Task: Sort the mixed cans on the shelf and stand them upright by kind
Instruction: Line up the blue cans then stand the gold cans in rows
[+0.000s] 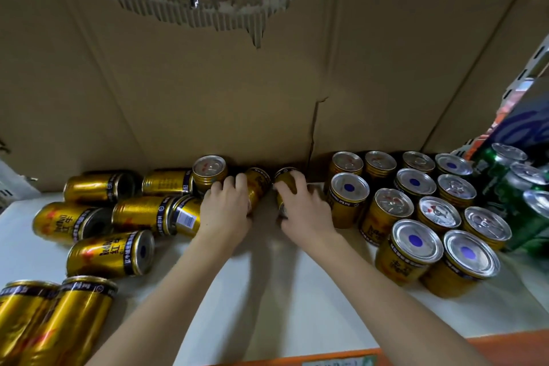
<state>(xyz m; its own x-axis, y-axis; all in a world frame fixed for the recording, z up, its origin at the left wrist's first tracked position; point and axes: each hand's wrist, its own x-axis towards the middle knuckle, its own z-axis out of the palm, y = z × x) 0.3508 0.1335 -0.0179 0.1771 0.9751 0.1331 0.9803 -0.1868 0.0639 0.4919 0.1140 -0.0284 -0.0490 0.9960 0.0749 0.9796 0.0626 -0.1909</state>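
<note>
Gripping one lying gold can apiece, the left hand [225, 211] and right hand [306, 211] curl round the left-hand can [258, 184] and right-hand can [285, 180] near the torn cardboard wall [267, 92] — mid-pickup, I judge. Next: tip both upright beside the standing gold cans [416, 217], right of that wall's crease. Smooth, glossy metal cylinders — prone to rolling.

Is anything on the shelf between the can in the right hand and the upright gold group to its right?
Nothing visible: the right hand grips a lying gold can directly beside the upright gold group.
</note>
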